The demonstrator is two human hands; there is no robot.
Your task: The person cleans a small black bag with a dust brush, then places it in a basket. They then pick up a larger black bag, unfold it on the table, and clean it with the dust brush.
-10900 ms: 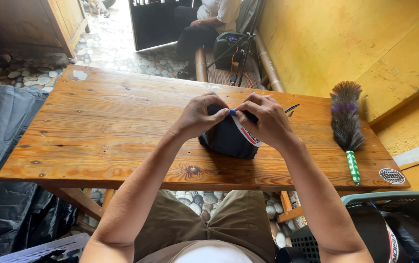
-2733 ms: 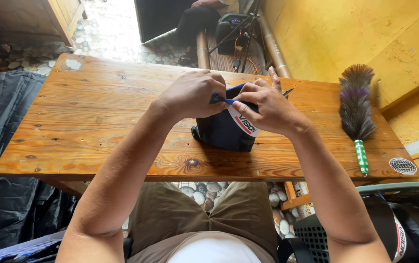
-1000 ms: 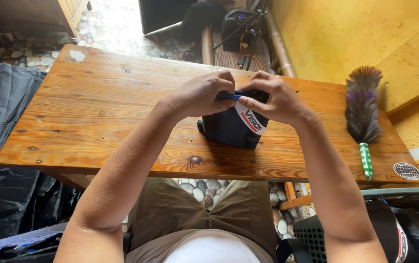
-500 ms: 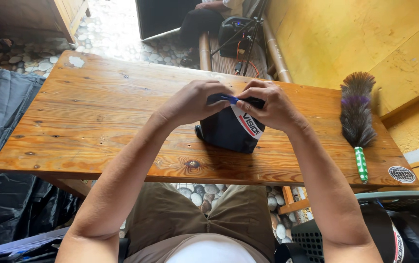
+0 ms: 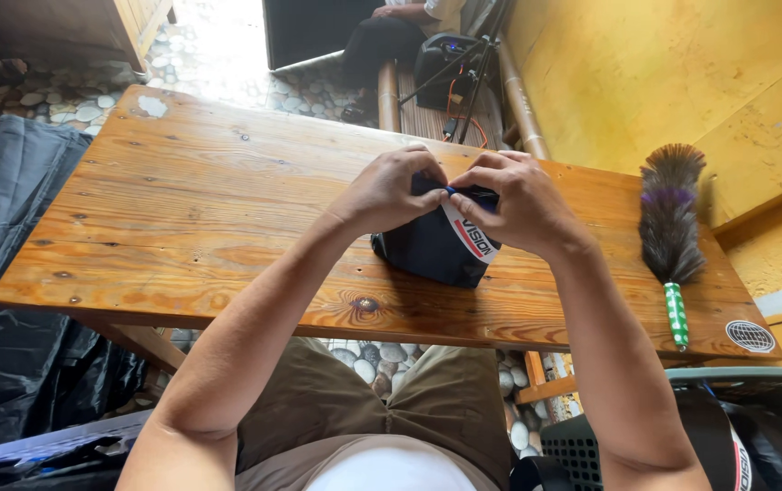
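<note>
A dark navy cap point(image 5: 429, 249) with a white and red patch rests on the wooden table point(image 5: 181, 218), just ahead of me. My left hand point(image 5: 387, 189) grips its upper left part, fingers curled over the fabric. My right hand point(image 5: 516, 202) grips the upper right part, thumb and fingers pinched on the cloth near a blue edge. Both hands meet over the top of the cap, which hides most of its upper side.
A feather duster point(image 5: 671, 227) with a green and white handle lies at the table's right end, next to a round sticker point(image 5: 750, 335). A dark basket point(image 5: 682, 436) stands at lower right, black cloth point(image 5: 9, 300) at left. A person sits beyond the table by a tripod point(image 5: 473, 64).
The hands have stayed on the cap throughout, shifting their grip slightly along its top. The cap has barely moved on the table.
</note>
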